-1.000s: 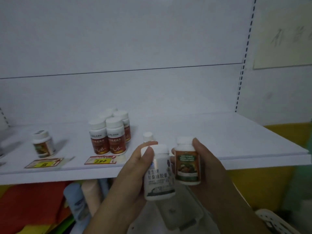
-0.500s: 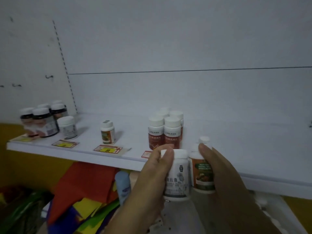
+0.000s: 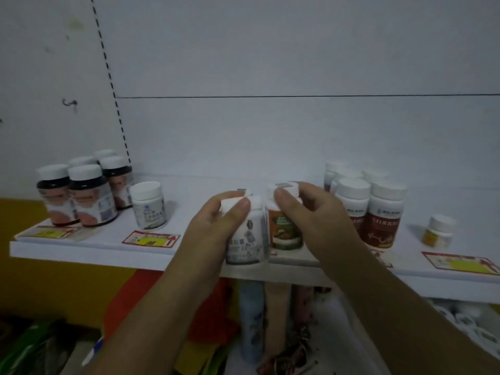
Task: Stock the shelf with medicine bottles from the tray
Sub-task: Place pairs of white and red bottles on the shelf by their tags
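Left hand (image 3: 216,226) wrapped around a white-labelled bottle (image 3: 247,234), fingers (image 3: 238,208) curled over its cap, base at the front edge of the shelf (image 3: 89,251). Right hand (image 3: 313,212) closed on an orange-labelled bottle (image 3: 284,231) just beside it, fingertips on the cap. Both bottles upright, touching, between the lone white bottle (image 3: 148,207) and the red-labelled cluster (image 3: 378,212).

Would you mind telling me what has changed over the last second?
Both hands carried their bottles up and forward to the shelf edge. The left hand still grips the white bottle, the right hand the orange-labelled bottle. Shelved bottles stayed put.
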Available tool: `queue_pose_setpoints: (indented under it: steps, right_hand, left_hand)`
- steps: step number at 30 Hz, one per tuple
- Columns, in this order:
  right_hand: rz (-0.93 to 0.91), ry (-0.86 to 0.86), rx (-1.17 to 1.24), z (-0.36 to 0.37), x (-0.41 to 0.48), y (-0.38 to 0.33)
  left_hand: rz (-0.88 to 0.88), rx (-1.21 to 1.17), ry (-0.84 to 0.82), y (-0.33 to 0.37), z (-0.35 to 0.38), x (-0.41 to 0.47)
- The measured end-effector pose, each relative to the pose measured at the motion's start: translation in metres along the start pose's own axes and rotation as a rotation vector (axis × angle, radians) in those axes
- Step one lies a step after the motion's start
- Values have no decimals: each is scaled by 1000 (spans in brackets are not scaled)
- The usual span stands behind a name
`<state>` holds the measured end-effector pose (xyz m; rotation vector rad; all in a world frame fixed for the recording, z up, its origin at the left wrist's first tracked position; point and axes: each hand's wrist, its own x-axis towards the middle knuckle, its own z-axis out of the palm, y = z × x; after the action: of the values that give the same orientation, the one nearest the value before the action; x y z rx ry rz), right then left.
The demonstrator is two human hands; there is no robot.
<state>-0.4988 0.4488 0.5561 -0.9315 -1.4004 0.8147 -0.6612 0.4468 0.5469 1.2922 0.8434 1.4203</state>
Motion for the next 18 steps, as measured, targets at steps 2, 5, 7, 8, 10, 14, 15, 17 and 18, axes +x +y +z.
queue_pose_setpoints:
  steps: [2, 5, 7, 8, 10, 14, 15, 17, 18]
  right_hand:
    - [-9, 130, -120, 4, 23, 5]
    - [35, 196, -319, 2, 47, 19]
    - [90, 153, -443, 5, 56, 29]
    - [114, 129, -486, 7, 59, 34]
    - [147, 82, -558, 10, 62, 48]
    - [175, 11, -556, 6, 61, 59]
    - [192, -10, -514, 4, 59, 57]
    - [164, 7, -427, -2, 51, 49]
    - [91, 66, -403, -5, 47, 42]
  left_hand:
    - [67, 52, 7, 14, -22, 17]
    - [156, 108, 33, 33, -53, 44]
    - [181, 147, 36, 38, -67, 59]
    - [187, 162, 36, 39, -71, 66]
    - [187, 179, 35, 38, -77, 76]
    - [171, 259, 60, 42, -81, 81]
    - [167, 291, 60, 46, -82, 82]
    - [163, 344, 61, 55, -85, 83]
    - [163, 372, 64, 61, -87, 83]
